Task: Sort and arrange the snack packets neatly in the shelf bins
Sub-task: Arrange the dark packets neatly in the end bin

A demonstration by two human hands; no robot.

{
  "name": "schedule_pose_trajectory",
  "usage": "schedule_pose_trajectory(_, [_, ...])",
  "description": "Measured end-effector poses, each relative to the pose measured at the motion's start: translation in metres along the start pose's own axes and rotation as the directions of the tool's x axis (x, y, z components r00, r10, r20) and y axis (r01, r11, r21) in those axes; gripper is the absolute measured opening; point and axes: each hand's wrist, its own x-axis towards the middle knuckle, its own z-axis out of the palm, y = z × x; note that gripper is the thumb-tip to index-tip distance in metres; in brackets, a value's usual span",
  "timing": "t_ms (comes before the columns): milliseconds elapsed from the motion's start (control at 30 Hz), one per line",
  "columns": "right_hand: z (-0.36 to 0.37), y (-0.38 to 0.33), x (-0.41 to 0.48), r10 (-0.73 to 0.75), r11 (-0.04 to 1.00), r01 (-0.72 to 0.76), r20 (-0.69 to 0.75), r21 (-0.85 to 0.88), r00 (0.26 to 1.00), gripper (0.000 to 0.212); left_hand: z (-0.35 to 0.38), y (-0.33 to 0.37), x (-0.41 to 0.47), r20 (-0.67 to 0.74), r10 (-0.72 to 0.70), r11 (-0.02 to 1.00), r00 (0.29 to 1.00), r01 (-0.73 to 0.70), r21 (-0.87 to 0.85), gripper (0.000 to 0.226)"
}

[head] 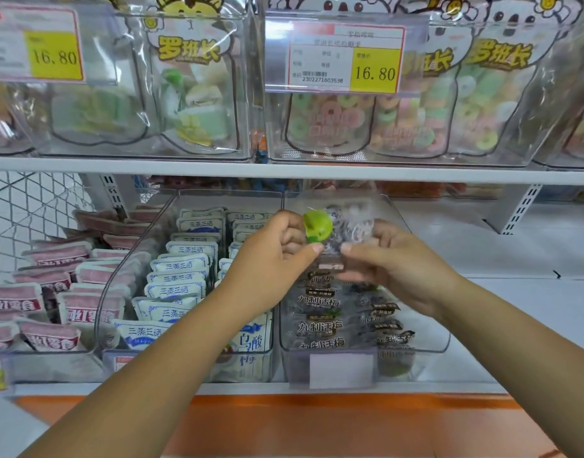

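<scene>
**Clear packet held in both hands over the right bin**

Head view. Held up over the far half of the right clear bin (427,328): one transparent snack packet (351,223), with a green piece (318,226) at its left side and dark sweets behind the film. Gripped at its left edge by the left hand (274,249), thumb in front and fingers curled behind. Pinched at its right edge by the right hand (393,262) in the same manner.

Directly below, in that same bin, overlapping dark-lettered packets (320,302), laid in rows from near to far. On the near face of the bin, a blank white label (342,368).

Just left, in the middle bin (118,292), white-and-blue packets (181,269) standing in two rows. Further left, pink packets (52,256) in loose piles.

On the upper shelf (284,168), clear bins of large bags: ring sweets (416,114) at right, green and yellow sweets (198,107) at left. Clipped to the front at right, a price tag (347,59) reading 16.80; at left, a second with the same figure.

Along the near edge, an orange strip (317,418).
</scene>
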Motion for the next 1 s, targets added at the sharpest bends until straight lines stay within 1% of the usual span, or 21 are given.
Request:
schedule_pose_trajectory(33, [-0.004, -0.006, 0.000, -0.047, 0.997, 0.043, -0.071, -0.066, 0.996, 0.036, -0.002, 0.002, -0.002, 0.026, 0.028, 0.994, 0.999, -0.030, 0.103, 0.025])
schedule_pose_trajectory(67, [-0.009, -0.014, 0.000, -0.111, 0.979, 0.084, -0.139, -0.187, 0.984, 0.028, -0.003, 0.002, -0.003, 0.050, 0.046, 0.980, 0.998, -0.055, 0.192, 0.034])
schedule_pose_trajectory(100, [-0.016, -0.023, -0.002, -0.176, 0.939, 0.111, -0.179, -0.324, 0.968, 0.024, -0.006, 0.002, -0.005, 0.067, 0.057, 0.963, 0.996, -0.073, 0.260, 0.044])
schedule_pose_trajectory(133, [-0.021, -0.031, -0.003, -0.236, 0.881, 0.132, -0.179, -0.454, 0.955, 0.025, -0.008, 0.001, -0.006, 0.072, 0.070, 0.943, 0.995, -0.089, 0.320, 0.051])
schedule_pose_trajectory(200, [-0.029, -0.039, -0.004, -0.304, 0.717, 0.163, -0.093, -0.678, 0.948, 0.028, -0.013, -0.002, -0.010, 0.068, 0.110, 0.891, 0.992, -0.129, 0.435, 0.058])
schedule_pose_trajectory(267, [-0.025, -0.040, -0.006, -0.292, 0.495, 0.209, 0.065, -0.843, 0.954, 0.030, -0.020, -0.006, -0.012, 0.066, 0.131, 0.857, 0.989, -0.146, 0.494, 0.058])
schedule_pose_trajectory(333, [-0.014, -0.034, -0.001, -0.233, 0.240, 0.261, 0.205, -0.935, 0.951, 0.026, -0.027, -0.013, -0.014, 0.084, 0.132, 0.837, 0.988, -0.156, 0.525, 0.055])
schedule_pose_trajectory(367, [-0.007, -0.028, 0.003, -0.219, 0.128, 0.292, 0.260, -0.948, 0.940, 0.023, -0.029, -0.017, -0.014, 0.101, 0.133, 0.822, 0.986, -0.167, 0.544, 0.053])
schedule_pose_trajectory(500, [0.016, 0.006, 0.033, -0.128, -0.167, 0.352, 0.374, -0.921, 0.918, 0.025, -0.035, -0.029, -0.017, 0.174, 0.105, 0.800, 0.979, -0.187, 0.570, 0.053])
schedule_pose_trajectory(533, [0.018, 0.012, 0.041, -0.106, -0.192, 0.360, 0.384, -0.913, 0.917, 0.027, -0.036, -0.031, -0.018, 0.189, 0.096, 0.796, 0.977, -0.189, 0.574, 0.056])
schedule_pose_trajectory(567, [0.020, 0.015, 0.047, -0.088, -0.168, 0.356, 0.374, -0.919, 0.923, 0.031, -0.037, -0.032, -0.018, 0.203, 0.092, 0.791, 0.975, -0.195, 0.580, 0.060])
schedule_pose_trajectory(600, [0.018, 0.014, 0.051, -0.080, -0.089, 0.329, 0.336, -0.940, 0.938, 0.035, -0.038, -0.033, -0.018, 0.213, 0.089, 0.787, 0.973, -0.200, 0.584, 0.064])
schedule_pose_trajectory(633, [0.015, 0.009, 0.052, -0.060, 0.033, 0.287, 0.285, -0.957, 0.957, 0.038, -0.039, -0.034, -0.018, 0.223, 0.084, 0.786, 0.971, -0.202, 0.584, 0.067])
schedule_pose_trajectory(667, [0.010, 0.004, 0.051, -0.038, 0.149, 0.254, 0.251, -0.956, 0.967, 0.037, -0.040, -0.034, -0.018, 0.232, 0.078, 0.788, 0.969, -0.203, 0.581, 0.070])
schedule_pose_trajectory(700, [0.006, 0.001, 0.048, -0.026, 0.210, 0.252, 0.252, -0.945, 0.967, 0.030, -0.040, -0.034, -0.018, 0.239, 0.078, 0.790, 0.968, -0.206, 0.577, 0.072])
schedule_pose_trajectory(767, [0.006, 0.000, 0.044, -0.057, 0.181, 0.308, 0.303, -0.934, 0.951, 0.014, -0.040, -0.035, -0.017, 0.237, 0.087, 0.797, 0.968, -0.210, 0.567, 0.072])
schedule_pose_trajectory(800, [0.010, 0.004, 0.044, -0.087, 0.140, 0.347, 0.337, -0.927, 0.937, 0.012, -0.039, -0.035, -0.017, 0.235, 0.090, 0.799, 0.968, -0.211, 0.564, 0.068])
schedule_pose_trajectory(867, [0.025, 0.018, 0.050, -0.109, 0.022, 0.417, 0.413, -0.909, 0.904, 0.015, -0.038, -0.036, -0.015, 0.223, 0.093, 0.805, 0.970, -0.205, 0.556, 0.062])
schedule_pose_trajectory(933, [0.040, 0.032, 0.060, -0.061, -0.094, 0.435, 0.441, -0.895, 0.895, 0.016, -0.037, -0.036, -0.013, 0.208, 0.098, 0.811, 0.973, -0.200, 0.550, 0.062])
schedule_pose_trajectory(967, [0.045, 0.034, 0.063, -0.023, -0.130, 0.433, 0.439, -0.892, 0.898, 0.016, -0.037, -0.036, -0.012, 0.206, 0.096, 0.812, 0.974, -0.196, 0.549, 0.063])
schedule_pose_trajectory(1000, [0.046, 0.029, 0.065, 0.024, -0.115, 0.429, 0.429, -0.896, 0.903, 0.017, -0.037, -0.036, -0.012, 0.209, 0.092, 0.814, 0.974, -0.194, 0.547, 0.063])
